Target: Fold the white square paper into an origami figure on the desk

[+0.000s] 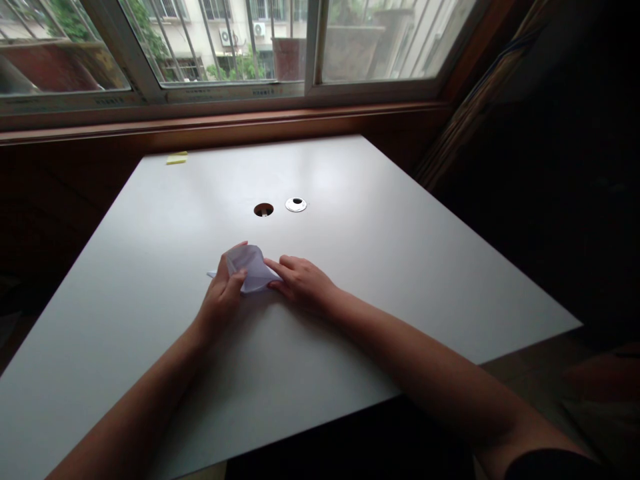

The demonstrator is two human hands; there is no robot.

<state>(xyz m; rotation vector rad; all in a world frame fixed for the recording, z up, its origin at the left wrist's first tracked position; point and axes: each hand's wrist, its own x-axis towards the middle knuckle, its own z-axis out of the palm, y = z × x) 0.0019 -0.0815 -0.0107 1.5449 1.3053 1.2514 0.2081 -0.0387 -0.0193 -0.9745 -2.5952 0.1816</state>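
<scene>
Between my hands is a folded sheet of pale paper, partly opened out, with creases and a pointed corner toward the right. My left hand is closed on its left side, the thumb lying over the near face. A thin paper tip pokes out to the left behind that hand. On the right, my right hand pinches the pointed corner between thumb and fingers. The paper is held just above or on the white table; which one I cannot tell.
Beyond the paper, the tabletop has a round cable hole with a white grommet cover beside it. Yellow sticky notes lie at the far left edge. A window with a wooden sill borders the table's far side.
</scene>
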